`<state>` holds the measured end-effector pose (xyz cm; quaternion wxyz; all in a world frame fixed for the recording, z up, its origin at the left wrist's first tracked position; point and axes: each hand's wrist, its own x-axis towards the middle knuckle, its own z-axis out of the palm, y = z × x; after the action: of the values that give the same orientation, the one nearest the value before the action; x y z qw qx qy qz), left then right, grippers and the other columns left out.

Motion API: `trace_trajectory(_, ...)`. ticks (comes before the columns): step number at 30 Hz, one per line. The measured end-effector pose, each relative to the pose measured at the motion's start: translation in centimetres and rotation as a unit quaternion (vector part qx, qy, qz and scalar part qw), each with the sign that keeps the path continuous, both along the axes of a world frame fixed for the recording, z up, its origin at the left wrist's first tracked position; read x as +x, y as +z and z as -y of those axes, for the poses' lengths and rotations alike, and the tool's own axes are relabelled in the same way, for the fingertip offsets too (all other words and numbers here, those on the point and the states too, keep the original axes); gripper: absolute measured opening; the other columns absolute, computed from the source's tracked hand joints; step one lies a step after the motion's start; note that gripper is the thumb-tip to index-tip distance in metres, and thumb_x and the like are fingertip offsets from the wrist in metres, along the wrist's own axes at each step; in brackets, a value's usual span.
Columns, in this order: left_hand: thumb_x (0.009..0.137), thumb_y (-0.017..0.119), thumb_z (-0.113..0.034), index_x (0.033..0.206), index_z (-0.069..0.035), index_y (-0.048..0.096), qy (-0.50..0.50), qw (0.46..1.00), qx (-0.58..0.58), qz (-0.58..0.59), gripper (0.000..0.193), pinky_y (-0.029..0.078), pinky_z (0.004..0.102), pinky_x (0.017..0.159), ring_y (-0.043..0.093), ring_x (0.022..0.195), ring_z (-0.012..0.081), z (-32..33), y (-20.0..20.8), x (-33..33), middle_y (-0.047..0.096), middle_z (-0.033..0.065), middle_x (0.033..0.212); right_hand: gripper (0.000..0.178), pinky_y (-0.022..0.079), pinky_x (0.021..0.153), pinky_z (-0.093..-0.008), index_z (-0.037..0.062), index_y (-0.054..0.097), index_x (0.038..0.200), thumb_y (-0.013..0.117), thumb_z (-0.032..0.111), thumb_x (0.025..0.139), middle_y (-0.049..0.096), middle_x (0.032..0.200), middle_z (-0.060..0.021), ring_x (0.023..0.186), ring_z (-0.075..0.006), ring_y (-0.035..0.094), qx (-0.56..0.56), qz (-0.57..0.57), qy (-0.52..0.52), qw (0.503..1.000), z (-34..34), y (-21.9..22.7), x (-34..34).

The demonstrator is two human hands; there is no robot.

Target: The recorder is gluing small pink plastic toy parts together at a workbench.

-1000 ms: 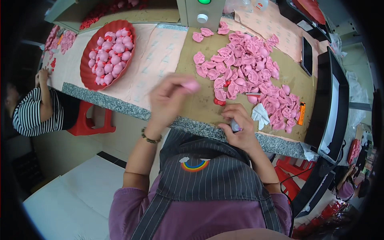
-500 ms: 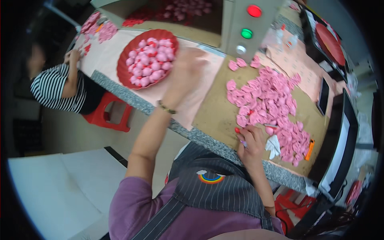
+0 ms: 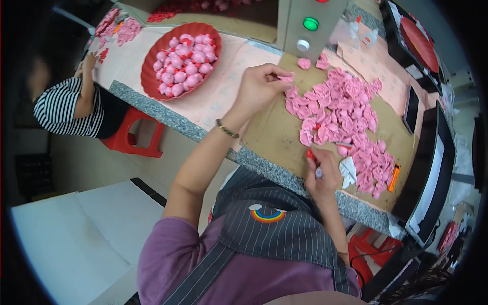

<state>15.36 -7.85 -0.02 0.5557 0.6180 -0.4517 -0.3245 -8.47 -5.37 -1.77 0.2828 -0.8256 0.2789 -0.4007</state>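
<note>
My left hand [image 3: 262, 89] is at the left edge of a heap of crinkled pink pieces [image 3: 340, 109], its thumb and fingers pinching one small pink piece [image 3: 286, 78]. Near the front edge of the brown board [image 3: 267, 142], my right hand [image 3: 324, 175] is closed around a small tool with a pale purple end [image 3: 318, 173]. A small red piece [image 3: 309, 154] shows at its fingertips; the rest of the tool is hidden in the palm. Left of my left hand stands a red fluted bowl [image 3: 147, 76], filled with round pink pieces [image 3: 185, 66] that have red bits among them.
Beside my right hand lies a crumpled white tissue [image 3: 347, 172], with an orange box cutter [image 3: 394, 178] farther right. A phone [image 3: 410, 109] and a black tray [image 3: 432, 178] are at the right. A person in stripes [image 3: 66, 109] sits at the far left.
My left hand has moved right from the bowl to the heap and now pinches a pink piece. My right hand stays near the board's front edge. The view has shifted slightly.
</note>
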Motion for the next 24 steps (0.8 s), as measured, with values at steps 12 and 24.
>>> trace_trajectory(12, 0.08, 0.059, 0.005, 0.094, 0.004, 0.058, -0.076, 0.954, 0.001, -0.289, 0.014, 0.05, 0.0242, 0.07, 0.06, 0.081, 0.0134, -7.4, -1.2, -7.4, 0.062, 0.0104, 0.095, 0.021, 0.049, 0.069, -0.0258, -0.0048, 0.056, 0.094, 0.058, -0.01, 0.074, 0.055, 0.1, -0.0139, 0.074, -0.015, 0.059, 0.417, 0.271, 0.048, 0.866, 0.7, 0.2, -0.7)
trace_trajectory(24, 0.081, 0.055, 0.009, 0.101, 0.006, 0.056, -0.077, 0.956, 0.016, -0.281, 0.02, 0.051, 0.024, 0.077, 0.061, 0.087, 0.013, -7.6, -0.7, -9.3, 0.062, 0.0121, 0.099, 0.02, 0.052, 0.068, -0.028, -0.006, 0.057, 0.095, 0.061, -0.008, 0.075, 0.057, 0.098, -0.0164, 0.074, -0.0183, 0.062, 0.448, 0.299, 0.049, 0.841, 0.3, 0.7, -0.8)
